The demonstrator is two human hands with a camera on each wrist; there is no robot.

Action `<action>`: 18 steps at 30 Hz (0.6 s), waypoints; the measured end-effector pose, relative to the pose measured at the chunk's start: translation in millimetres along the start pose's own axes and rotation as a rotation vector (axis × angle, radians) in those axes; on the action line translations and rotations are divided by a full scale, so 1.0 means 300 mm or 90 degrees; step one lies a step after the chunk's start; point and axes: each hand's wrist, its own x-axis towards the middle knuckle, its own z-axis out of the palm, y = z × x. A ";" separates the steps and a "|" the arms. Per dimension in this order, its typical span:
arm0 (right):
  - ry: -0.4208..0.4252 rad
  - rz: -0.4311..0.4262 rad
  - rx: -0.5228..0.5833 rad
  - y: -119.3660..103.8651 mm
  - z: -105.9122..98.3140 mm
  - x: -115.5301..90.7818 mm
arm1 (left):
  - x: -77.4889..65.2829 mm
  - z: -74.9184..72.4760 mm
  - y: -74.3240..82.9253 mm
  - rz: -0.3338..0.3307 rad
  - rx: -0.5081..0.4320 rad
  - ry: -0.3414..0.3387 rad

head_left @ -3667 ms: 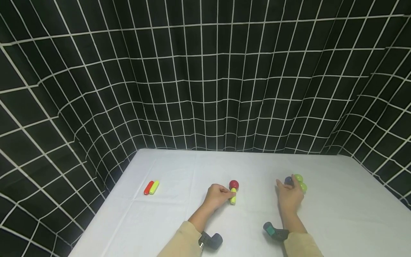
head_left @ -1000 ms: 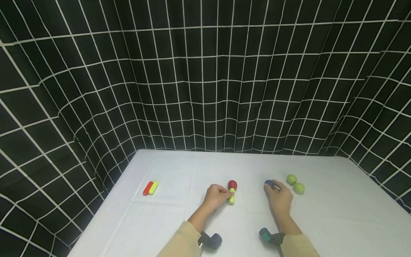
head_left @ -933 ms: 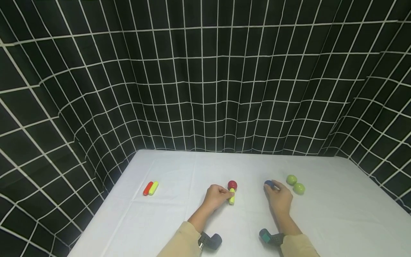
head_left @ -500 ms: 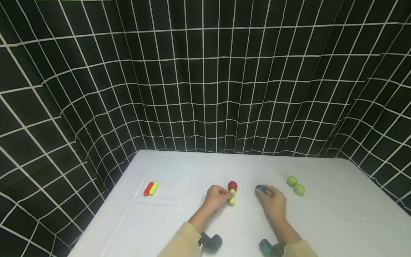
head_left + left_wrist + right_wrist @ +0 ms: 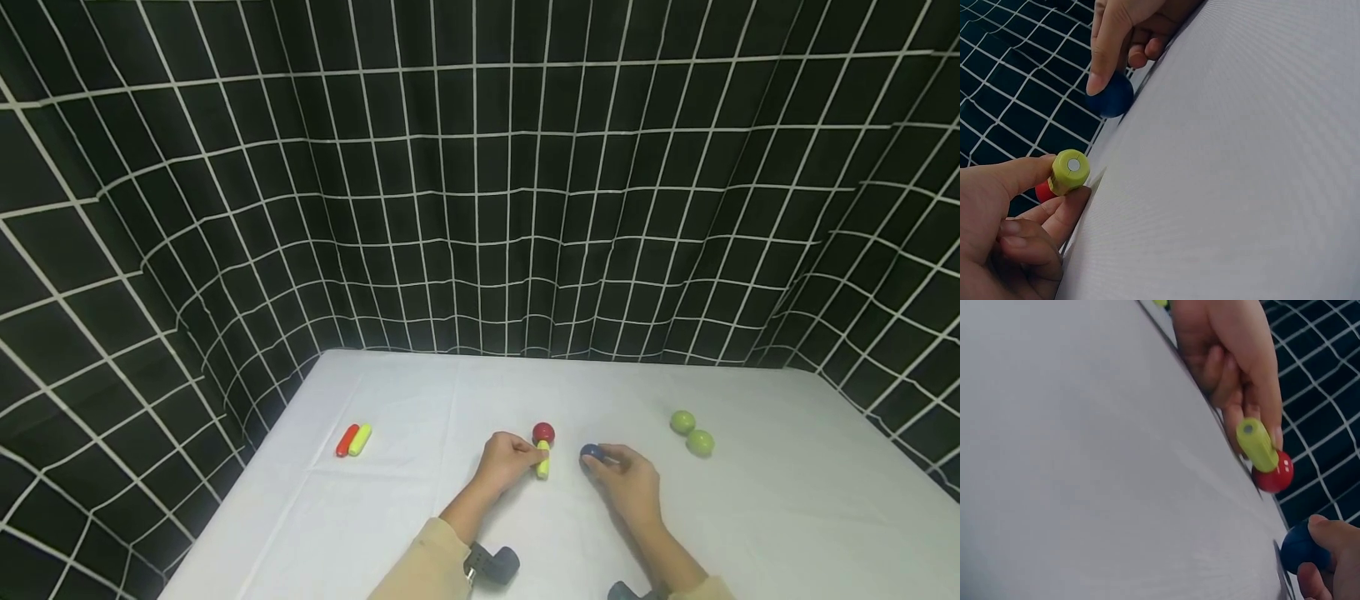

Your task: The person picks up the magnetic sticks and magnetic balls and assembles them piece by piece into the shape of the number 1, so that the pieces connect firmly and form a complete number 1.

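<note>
Between thumb and fingers, my left hand (image 5: 506,460) pinches a short yellow rod (image 5: 542,470) near the table's middle. A glossy red ball (image 5: 543,432) sits against the rod's far end; in the right wrist view the red ball (image 5: 1274,474) shows right at that end. The rod's near end (image 5: 1074,165) faces the left wrist camera, with a pale round spot at its centre. My right hand (image 5: 633,487) pinches a dark blue ball (image 5: 591,451) by thumb and fingertips, a short way right of the rod. Part of the blue ball (image 5: 1113,95) is hidden by the fingers.
Two light green balls (image 5: 701,442) lie together on the white-covered table (image 5: 787,500) at the right. At the left, a red rod (image 5: 347,440) and another yellow rod (image 5: 360,439) lie side by side. A black curtain with white grid lines (image 5: 480,208) stands behind the table.
My right hand has taken the blue ball from beside the green balls and carried it left and nearer, towards the yellow rod. My left hand and its rod have stayed in place.
</note>
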 end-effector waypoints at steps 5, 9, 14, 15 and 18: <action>-0.030 0.008 0.017 -0.024 0.006 -0.034 | 0.002 -0.001 0.000 0.001 0.008 -0.002; -0.048 0.005 0.026 -0.039 0.012 -0.057 | 0.001 -0.003 0.002 0.004 0.016 -0.005; -0.057 0.005 0.042 -0.050 0.019 -0.073 | 0.002 -0.002 0.000 0.002 0.013 -0.007; -0.060 0.006 0.044 -0.052 0.020 -0.076 | 0.003 -0.001 -0.001 0.002 0.013 -0.006; -0.068 0.004 0.045 -0.060 0.024 -0.088 | 0.003 0.000 -0.004 0.003 0.014 -0.004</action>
